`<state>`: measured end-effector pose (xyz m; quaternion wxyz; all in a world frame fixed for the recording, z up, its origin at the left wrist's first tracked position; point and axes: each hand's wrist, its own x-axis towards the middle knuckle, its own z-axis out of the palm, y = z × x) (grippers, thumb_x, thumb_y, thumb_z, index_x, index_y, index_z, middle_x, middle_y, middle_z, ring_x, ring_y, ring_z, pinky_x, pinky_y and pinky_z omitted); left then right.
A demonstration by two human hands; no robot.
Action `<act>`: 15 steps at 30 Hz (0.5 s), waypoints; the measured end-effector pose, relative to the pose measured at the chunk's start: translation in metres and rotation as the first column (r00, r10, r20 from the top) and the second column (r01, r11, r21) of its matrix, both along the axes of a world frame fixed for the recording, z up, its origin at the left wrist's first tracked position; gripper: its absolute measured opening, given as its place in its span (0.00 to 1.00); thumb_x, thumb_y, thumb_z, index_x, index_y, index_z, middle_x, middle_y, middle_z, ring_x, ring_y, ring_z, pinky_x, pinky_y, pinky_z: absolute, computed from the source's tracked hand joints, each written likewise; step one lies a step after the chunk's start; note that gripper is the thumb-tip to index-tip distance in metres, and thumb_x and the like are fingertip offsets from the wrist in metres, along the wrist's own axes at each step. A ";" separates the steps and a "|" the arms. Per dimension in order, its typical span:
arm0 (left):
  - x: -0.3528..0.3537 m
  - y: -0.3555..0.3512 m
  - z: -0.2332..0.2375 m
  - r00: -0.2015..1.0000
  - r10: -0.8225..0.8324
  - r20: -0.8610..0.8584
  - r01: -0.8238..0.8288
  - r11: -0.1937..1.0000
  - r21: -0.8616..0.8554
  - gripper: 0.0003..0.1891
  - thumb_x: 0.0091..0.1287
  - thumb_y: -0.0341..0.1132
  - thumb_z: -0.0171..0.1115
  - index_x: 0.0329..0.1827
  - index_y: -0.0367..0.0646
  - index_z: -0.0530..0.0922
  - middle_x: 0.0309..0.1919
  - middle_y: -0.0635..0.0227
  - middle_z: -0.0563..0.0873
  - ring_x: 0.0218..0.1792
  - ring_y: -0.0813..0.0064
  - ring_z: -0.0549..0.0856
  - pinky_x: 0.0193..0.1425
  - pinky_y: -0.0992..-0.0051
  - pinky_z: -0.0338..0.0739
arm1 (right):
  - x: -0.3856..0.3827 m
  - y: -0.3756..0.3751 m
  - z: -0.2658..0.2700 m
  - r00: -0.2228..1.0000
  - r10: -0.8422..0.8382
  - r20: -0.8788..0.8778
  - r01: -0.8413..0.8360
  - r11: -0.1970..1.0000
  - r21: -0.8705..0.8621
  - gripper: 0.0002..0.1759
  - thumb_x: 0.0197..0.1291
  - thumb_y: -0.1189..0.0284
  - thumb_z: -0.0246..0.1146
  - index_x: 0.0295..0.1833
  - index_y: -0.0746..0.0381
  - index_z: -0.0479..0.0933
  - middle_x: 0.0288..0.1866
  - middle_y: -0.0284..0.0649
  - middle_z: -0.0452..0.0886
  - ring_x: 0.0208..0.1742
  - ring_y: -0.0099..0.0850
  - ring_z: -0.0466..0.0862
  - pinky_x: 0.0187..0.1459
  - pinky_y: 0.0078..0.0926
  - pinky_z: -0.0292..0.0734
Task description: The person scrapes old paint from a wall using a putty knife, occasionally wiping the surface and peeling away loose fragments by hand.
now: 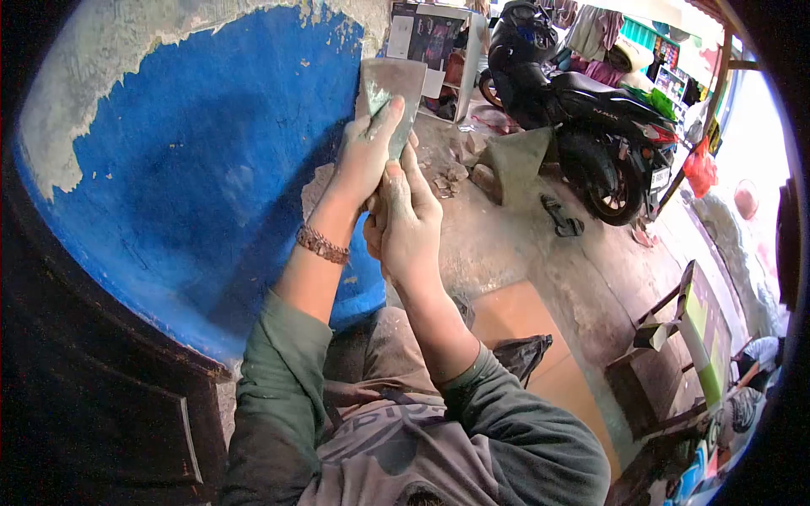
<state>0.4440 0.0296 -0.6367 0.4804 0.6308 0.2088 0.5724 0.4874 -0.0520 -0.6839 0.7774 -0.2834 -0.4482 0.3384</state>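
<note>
Both of my hands are closed around one flat metal scraper, its wide blade pointing up beside the edge of the wall. My left hand grips it from the left, thumb laid along the blade; a brown bracelet is on that wrist. Just below and to the right, my right hand holds the lower part, thumb pointing up. The handle is hidden by my fingers. To the left stands a wall with blue paint, whose upper part shows bare grey plaster with ragged paint edges.
A black motorbike is parked at the upper right. Rubble and a sandal lie on the floor. Cardboard and a black bag are near my legs. A dark wooden door stands lower left; another person is at the far right.
</note>
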 end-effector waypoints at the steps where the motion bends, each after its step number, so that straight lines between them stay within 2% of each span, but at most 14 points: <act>1: 0.001 0.000 0.004 1.000 -0.004 0.015 0.004 1.000 0.011 0.22 0.66 0.53 0.59 0.28 0.41 0.79 0.23 0.72 0.80 0.23 0.82 0.78 0.29 0.81 0.73 | 0.001 0.003 0.007 1.000 -0.001 0.007 0.001 0.999 0.035 0.28 0.70 0.72 0.49 0.71 0.72 0.56 0.32 0.30 0.74 0.27 0.13 0.67 0.29 0.13 0.65; 3: 0.001 0.008 0.023 1.000 -0.019 -0.014 0.020 0.998 0.063 0.21 0.66 0.52 0.59 0.29 0.41 0.79 0.24 0.71 0.80 0.24 0.81 0.78 0.29 0.81 0.73 | 0.003 0.007 0.020 1.000 -0.001 0.007 0.001 0.998 0.058 0.28 0.70 0.71 0.49 0.71 0.73 0.55 0.32 0.30 0.74 0.27 0.14 0.67 0.29 0.13 0.65; 5: 0.003 0.006 0.031 0.999 -0.030 0.022 0.029 0.999 0.025 0.21 0.67 0.52 0.58 0.29 0.41 0.79 0.24 0.71 0.80 0.24 0.81 0.78 0.28 0.81 0.73 | 0.003 0.011 0.028 0.998 0.043 -0.050 -0.038 0.995 0.091 0.26 0.72 0.67 0.49 0.73 0.61 0.58 0.20 0.26 0.68 0.12 0.13 0.61 0.12 0.13 0.54; 8: 0.001 0.008 0.005 0.999 -0.037 0.003 0.036 0.998 0.049 0.21 0.68 0.51 0.57 0.29 0.40 0.78 0.23 0.70 0.80 0.23 0.81 0.78 0.27 0.81 0.72 | 0.002 0.008 0.004 1.000 -0.008 0.020 0.007 0.999 0.048 0.27 0.72 0.68 0.49 0.73 0.61 0.57 0.21 0.26 0.68 0.12 0.13 0.61 0.12 0.13 0.53; 9: 0.001 0.003 -0.004 0.999 -0.033 -0.018 0.033 0.999 -0.002 0.21 0.68 0.51 0.57 0.29 0.40 0.78 0.23 0.70 0.80 0.23 0.81 0.78 0.27 0.81 0.72 | 0.003 0.006 0.001 0.999 -0.017 0.041 0.015 0.999 0.036 0.27 0.72 0.67 0.49 0.73 0.61 0.57 0.21 0.26 0.68 0.13 0.13 0.61 0.13 0.13 0.53; 11: 0.005 0.003 -0.008 0.999 -0.021 0.028 0.021 1.000 -0.002 0.22 0.68 0.52 0.57 0.28 0.40 0.78 0.23 0.71 0.79 0.23 0.81 0.77 0.27 0.81 0.72 | 0.003 0.003 -0.004 0.996 -0.033 0.083 0.032 0.999 0.012 0.27 0.72 0.67 0.48 0.74 0.60 0.56 0.21 0.26 0.68 0.13 0.13 0.60 0.13 0.13 0.53; 12: 0.005 0.005 -0.001 0.999 -0.023 0.028 0.023 1.000 -0.003 0.22 0.68 0.52 0.57 0.28 0.40 0.78 0.23 0.71 0.79 0.23 0.81 0.77 0.27 0.81 0.72 | 0.006 0.007 0.000 0.996 -0.053 0.078 0.049 0.997 0.051 0.27 0.71 0.70 0.49 0.73 0.65 0.56 0.33 0.31 0.73 0.22 0.15 0.66 0.24 0.14 0.61; 15: 0.002 0.008 0.015 0.998 -0.040 -0.047 0.042 0.998 0.040 0.22 0.68 0.52 0.57 0.28 0.41 0.78 0.23 0.71 0.79 0.23 0.82 0.77 0.27 0.81 0.72 | 0.008 0.004 0.016 1.000 0.024 0.019 -0.024 1.000 0.004 0.27 0.70 0.72 0.49 0.72 0.69 0.56 0.40 0.33 0.77 0.30 0.16 0.70 0.32 0.15 0.68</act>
